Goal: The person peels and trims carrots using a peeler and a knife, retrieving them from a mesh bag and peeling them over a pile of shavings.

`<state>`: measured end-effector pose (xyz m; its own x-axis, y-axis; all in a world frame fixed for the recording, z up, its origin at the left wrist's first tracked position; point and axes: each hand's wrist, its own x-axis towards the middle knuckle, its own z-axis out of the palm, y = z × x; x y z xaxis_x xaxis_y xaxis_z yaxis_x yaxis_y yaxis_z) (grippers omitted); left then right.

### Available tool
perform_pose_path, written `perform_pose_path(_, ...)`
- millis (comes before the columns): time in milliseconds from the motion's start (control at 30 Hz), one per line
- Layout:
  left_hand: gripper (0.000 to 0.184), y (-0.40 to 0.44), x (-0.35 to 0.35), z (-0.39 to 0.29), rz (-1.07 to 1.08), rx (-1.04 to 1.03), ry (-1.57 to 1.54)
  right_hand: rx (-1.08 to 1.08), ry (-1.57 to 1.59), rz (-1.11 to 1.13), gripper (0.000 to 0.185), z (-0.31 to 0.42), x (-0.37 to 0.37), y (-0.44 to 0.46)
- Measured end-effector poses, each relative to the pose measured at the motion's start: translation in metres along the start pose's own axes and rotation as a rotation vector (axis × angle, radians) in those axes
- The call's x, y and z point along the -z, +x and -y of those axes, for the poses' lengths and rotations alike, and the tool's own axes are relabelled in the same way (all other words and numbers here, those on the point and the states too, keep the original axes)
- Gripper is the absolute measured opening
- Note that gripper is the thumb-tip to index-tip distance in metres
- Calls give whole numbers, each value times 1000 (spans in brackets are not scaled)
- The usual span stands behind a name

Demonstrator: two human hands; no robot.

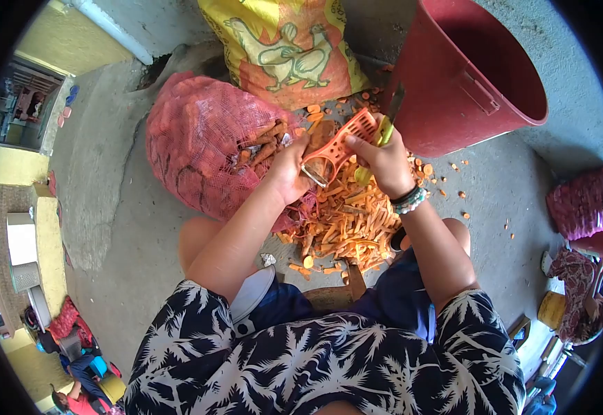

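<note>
An orange plastic peeler (346,143) with a perforated handle and a metal blade is held between my hands, above the ground. My left hand (289,171) is closed at its blade end. My right hand (386,162) grips its handle with the thumb on top, along with a knife (385,130) that has a yellow-green handle and a dark blade pointing up. Below lies a heap of orange carrot pieces and peelings (360,225). Brownish unpeeled carrots (265,146) show at the opening of a red mesh sack (201,142) left of my hands.
A large red bin (429,97) stands at the back right against the wall. A yellow printed sack (284,45) leans behind the heap. My knees flank the carrot pieces. A person (80,387) sits far off at lower left, and bundles (578,207) lie at right.
</note>
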<state>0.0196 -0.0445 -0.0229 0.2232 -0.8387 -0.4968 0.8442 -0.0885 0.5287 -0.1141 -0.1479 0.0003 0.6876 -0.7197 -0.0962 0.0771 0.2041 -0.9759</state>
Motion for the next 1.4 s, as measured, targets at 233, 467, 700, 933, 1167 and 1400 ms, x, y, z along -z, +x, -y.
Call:
perform_pose_path(233, 39, -2, 12, 6, 77, 136, 266, 337, -278, -557, 16, -5, 64, 63)
perform_pose_path(467, 44, 20, 32, 1, 178, 83, -94, 134, -62, -150, 22, -4, 5, 10)
perform_pose_path(700, 34, 8, 9, 2, 50, 13, -66, 101, -71, -77, 26, 0, -7, 7)
perform_pose_path(933, 39, 7, 25, 2, 320, 194, 21, 149, -166, -277, 22, -3, 32, 45)
perform_pose_path(1167, 48, -10, 13, -13, 138, 129, 79, 191, 104, -415, 12, 6, 46, 49)
perform_pose_path(1400, 54, 6, 10, -3, 168, -7, 26, 5, 37, 38, 30, -1, 10, 17)
